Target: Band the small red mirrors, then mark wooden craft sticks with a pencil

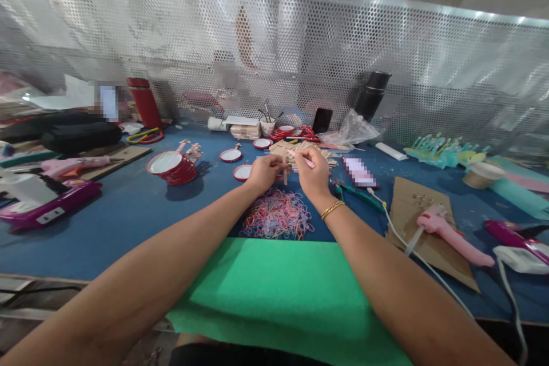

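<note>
Between the fingertips of my left hand [265,174] a slim wooden craft stick [285,170] stands upright. My right hand [312,167] is pinched closed beside the stick's upper end; what it holds is too small to make out. Just below both hands lies a heap of small multicoloured rubber bands [278,214]. Behind them, partly hidden by my fingers, is a pile of loose wooden sticks [300,147]. Left of my left hand, a round red-rimmed disc [242,172] lies on the blue table [128,229].
A stack of red-rimmed discs [174,168] stands to the left. On the right are green-handled pliers [362,194], a phone [359,171] with a white cable, and a pink glue gun [454,234] on cardboard [401,206]. Green cloth [278,280] covers the near edge.
</note>
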Tool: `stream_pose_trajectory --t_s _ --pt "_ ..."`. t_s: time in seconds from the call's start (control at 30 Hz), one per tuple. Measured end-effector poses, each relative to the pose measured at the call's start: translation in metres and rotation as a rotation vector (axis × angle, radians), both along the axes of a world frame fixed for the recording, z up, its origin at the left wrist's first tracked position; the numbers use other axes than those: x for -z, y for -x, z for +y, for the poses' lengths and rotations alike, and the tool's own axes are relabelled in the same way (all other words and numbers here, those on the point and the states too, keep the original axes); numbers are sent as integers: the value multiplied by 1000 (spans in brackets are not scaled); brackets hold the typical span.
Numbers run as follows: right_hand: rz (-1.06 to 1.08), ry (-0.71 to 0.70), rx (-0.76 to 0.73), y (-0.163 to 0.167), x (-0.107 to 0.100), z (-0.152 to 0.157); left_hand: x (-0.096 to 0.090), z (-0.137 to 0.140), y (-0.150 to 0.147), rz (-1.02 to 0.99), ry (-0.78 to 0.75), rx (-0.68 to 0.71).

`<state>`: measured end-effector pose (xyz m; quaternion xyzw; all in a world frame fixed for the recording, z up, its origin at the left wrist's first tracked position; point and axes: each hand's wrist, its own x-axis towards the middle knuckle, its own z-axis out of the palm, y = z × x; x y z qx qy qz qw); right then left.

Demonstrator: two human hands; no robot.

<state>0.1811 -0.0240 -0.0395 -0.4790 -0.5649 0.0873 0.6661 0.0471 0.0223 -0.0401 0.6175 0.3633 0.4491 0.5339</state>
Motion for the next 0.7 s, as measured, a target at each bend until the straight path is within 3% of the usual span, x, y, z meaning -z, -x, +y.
stream_pose_trajectory --t_s 0.7 --pt "-1 3 -26 0 1 1 3 3 0 16 -15 0"
